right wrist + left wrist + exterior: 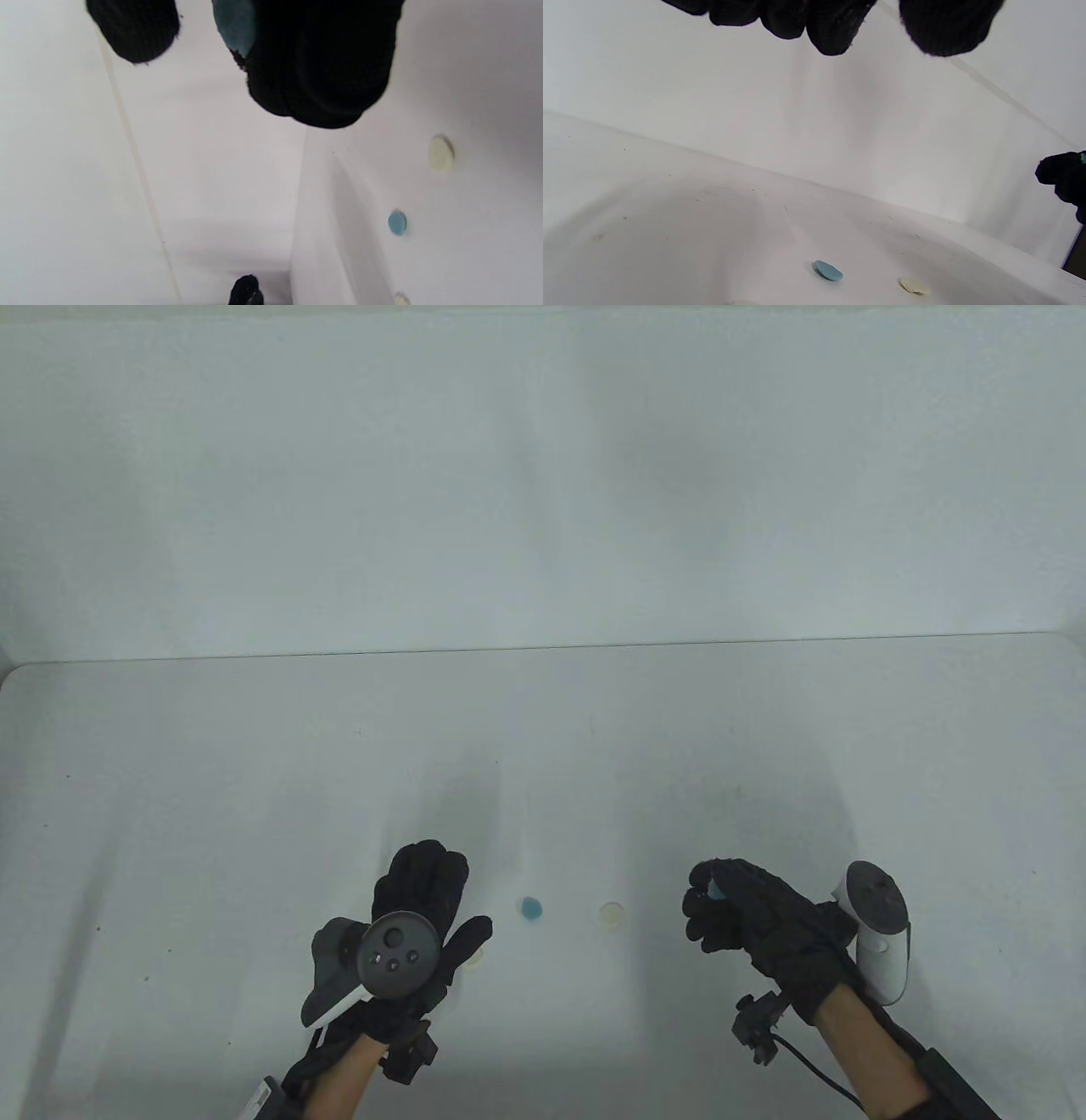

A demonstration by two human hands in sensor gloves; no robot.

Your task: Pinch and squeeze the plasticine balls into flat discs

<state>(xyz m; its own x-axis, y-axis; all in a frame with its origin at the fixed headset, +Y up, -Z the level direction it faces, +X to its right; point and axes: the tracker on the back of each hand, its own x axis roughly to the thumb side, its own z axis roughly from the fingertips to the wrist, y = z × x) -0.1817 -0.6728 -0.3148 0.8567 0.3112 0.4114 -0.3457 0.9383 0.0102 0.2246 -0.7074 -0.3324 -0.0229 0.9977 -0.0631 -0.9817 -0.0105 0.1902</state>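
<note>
My right hand [711, 901] is curled above the table and holds a blue plasticine piece [717, 889] at its fingers. In the right wrist view the piece [235, 23] lies flat against the fingers [322, 63], with the thumb [135, 29] a little apart from it. My left hand [441, 899] is open and spread, palm down, holding nothing. A cream disc [473, 959] peeks out from under its thumb. A blue disc [532, 908] and a cream disc [611, 912] lie flat on the table between the hands, and show in the left wrist view as the blue disc [828, 271] and cream disc [914, 286].
The white table [212, 780] ends at its far edge against a white wall [543, 475]. The three discs lie in a row near the front, and all show in the right wrist view: cream [441, 153], blue [397, 223], cream [401, 300].
</note>
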